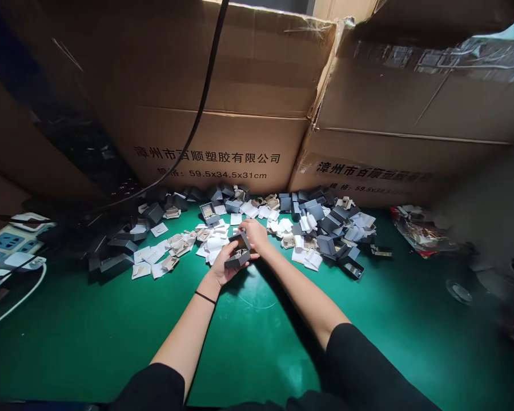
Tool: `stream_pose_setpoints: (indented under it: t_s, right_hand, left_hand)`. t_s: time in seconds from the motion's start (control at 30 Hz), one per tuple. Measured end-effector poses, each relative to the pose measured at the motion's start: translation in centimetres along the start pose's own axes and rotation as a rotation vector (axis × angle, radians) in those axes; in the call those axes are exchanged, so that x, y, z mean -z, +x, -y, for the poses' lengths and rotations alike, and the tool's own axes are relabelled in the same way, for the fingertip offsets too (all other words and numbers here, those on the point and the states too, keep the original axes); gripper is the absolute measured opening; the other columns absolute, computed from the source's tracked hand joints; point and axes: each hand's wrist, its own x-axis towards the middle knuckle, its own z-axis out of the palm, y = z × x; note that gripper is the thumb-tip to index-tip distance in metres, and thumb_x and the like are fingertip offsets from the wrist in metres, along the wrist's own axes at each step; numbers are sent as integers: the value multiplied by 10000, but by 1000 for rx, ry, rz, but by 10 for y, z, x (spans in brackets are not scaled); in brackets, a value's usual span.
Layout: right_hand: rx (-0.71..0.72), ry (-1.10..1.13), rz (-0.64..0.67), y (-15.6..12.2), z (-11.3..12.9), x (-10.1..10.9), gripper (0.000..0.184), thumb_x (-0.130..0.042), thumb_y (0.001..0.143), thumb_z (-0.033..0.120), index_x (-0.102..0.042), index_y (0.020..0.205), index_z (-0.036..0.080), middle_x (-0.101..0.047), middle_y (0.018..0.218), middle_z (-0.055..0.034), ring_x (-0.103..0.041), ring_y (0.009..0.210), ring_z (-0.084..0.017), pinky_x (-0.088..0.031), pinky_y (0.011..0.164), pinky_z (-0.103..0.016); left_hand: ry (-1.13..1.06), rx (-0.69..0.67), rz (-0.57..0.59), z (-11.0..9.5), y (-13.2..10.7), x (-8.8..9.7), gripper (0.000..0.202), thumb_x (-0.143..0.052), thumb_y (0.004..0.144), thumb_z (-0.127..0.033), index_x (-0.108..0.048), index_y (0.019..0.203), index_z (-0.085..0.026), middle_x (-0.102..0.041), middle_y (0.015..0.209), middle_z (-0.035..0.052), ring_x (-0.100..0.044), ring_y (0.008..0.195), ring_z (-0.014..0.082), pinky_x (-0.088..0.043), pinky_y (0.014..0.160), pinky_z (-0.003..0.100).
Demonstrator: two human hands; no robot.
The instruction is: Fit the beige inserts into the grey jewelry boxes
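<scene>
A small grey hinged box with its lid up is held over the green table. My left hand cups it from below, fingers wrapped round its base. My right hand rests on the raised lid with its fingers curled on the top edge. A pale insert shows inside the box. Behind the hands lies a spread of more grey boxes and white cards.
Two large cardboard cartons stand along the back of the table. A black cable hangs across the left carton. A power strip with plugs lies at the far left. A crumpled plastic bag lies at the right.
</scene>
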Motion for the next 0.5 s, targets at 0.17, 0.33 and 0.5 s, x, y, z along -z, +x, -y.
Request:
stream_pose_setpoints:
  t_s: [0.17, 0.33, 0.5]
  right_hand:
    - [-34, 117, -240, -41, -35, 30, 253, -489, 932, 333, -682, 884, 176, -676, 961, -78, -580, 941, -181, -483, 795, -301]
    - [40, 369, -552, -93, -45, 39, 273, -539, 900, 412, -703, 840, 202, -674, 882, -91, -596, 831, -202, -508, 668, -341]
    - [220, 283, -468, -107, -40, 26, 264, -524, 926, 368, -719, 863, 202, -675, 846, -88, -592, 793, -187, -495, 733, -347]
  left_hand:
    - [86, -21, -44, 7, 5, -3, 301, -525, 898, -247, -531, 1176, -132, -682, 1067, 159, -717, 842, 261, -595, 591, 338]
    - [151, -4, 33, 7, 2, -6, 295, -562, 889, -221, -557, 1174, -148, -653, 1164, 154, -687, 970, 255, -588, 761, 398]
    - [191, 44, 100, 8, -1, -4, 444, -580, 892, -282, -511, 1322, -195, -659, 1147, 137, -671, 960, 231, -563, 808, 401]
